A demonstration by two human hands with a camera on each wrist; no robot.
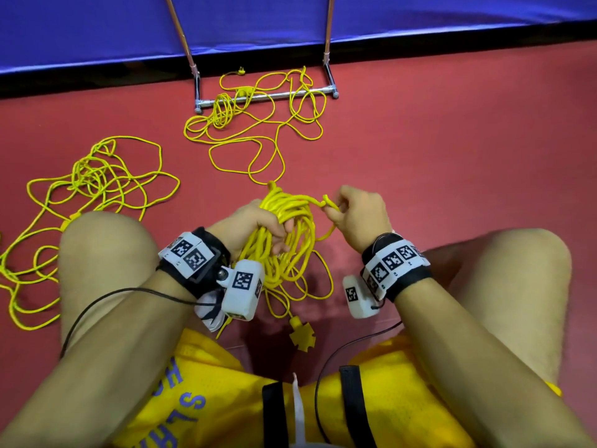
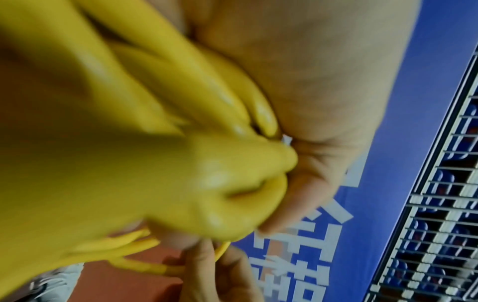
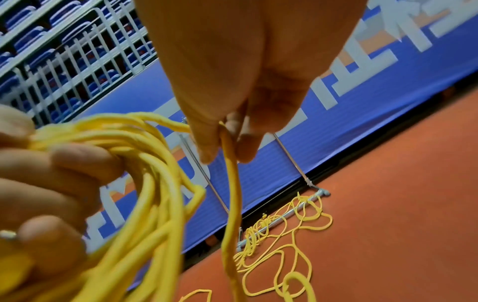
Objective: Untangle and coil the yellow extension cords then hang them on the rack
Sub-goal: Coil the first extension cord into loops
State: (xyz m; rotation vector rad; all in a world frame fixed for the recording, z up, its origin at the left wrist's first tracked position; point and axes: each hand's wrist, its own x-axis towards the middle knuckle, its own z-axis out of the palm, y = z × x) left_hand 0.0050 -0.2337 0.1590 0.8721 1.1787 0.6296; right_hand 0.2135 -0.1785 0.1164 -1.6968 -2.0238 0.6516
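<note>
A: How did the cord (image 1: 292, 227) handle?
B: Soft, light, springy; I'd grip the gathered loops, not one strand. Left hand (image 1: 250, 226) was curled round the bundle between the knees; right hand (image 1: 361, 215) pinched a loose strand (image 3: 231, 183).
A: The rest?
B: Thin yellow tangles on the floor (image 1: 452, 150), one over the rack (image 1: 265, 98) foot.

Loose cord tangles (image 1: 87, 189) left and ahead, rack base (image 1: 265, 98) cord-draped, right floor (image 1: 468, 150) open

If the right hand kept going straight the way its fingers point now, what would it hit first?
Probably the coiled bundle of yellow extension cord gripped in the left hand; the right hand, pinching one strand, points leftward at it. Depth is uncertain.
</note>
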